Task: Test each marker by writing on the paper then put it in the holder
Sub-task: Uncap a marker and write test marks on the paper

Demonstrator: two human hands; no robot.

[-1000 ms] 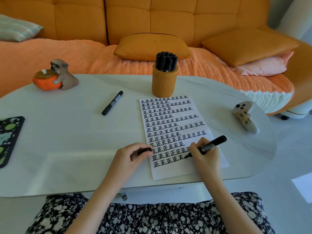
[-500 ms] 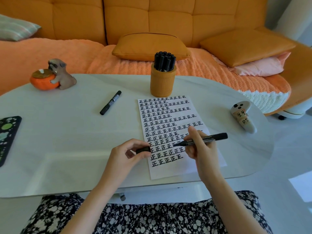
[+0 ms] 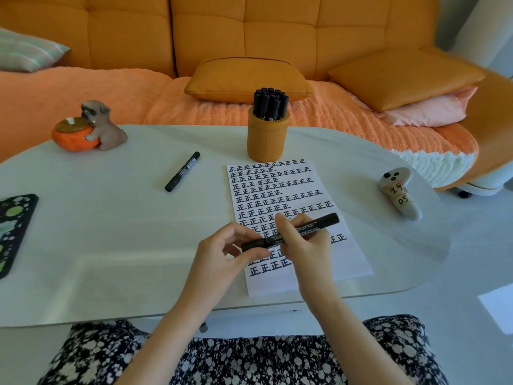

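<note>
Our right grip [image 3: 305,251] is closed round the barrel of a black plastic marker with a printed label [image 3: 324,221], and our left grip [image 3: 222,254] pinches the cap end of the same marker. The cap looks to be over the tip, though we cannot tell whether it is pushed fully home. The marker hangs nearly level, just above the white paper sheet [image 3: 277,187] that lies under both grips. Rows of black written characters cover the sheet almost to the bottom, so we judge that this marker has had its test and is being closed. Straight beyond the grips, touching or just past the far edge of the sheet, stands the orange ribbed cylindrical holder [image 3: 268,140], packed with a bunch of capped black markers [image 3: 270,102]; most of the job looks done. What remains for the marker in hand is the carry forward to the holder. Well to the left of and beyond the left grip, one more loose black marker [image 3: 183,171] lies capped on the pale tabletop [image 3: 111,232]; we take it as not yet tested, and probably the last one.
</note>
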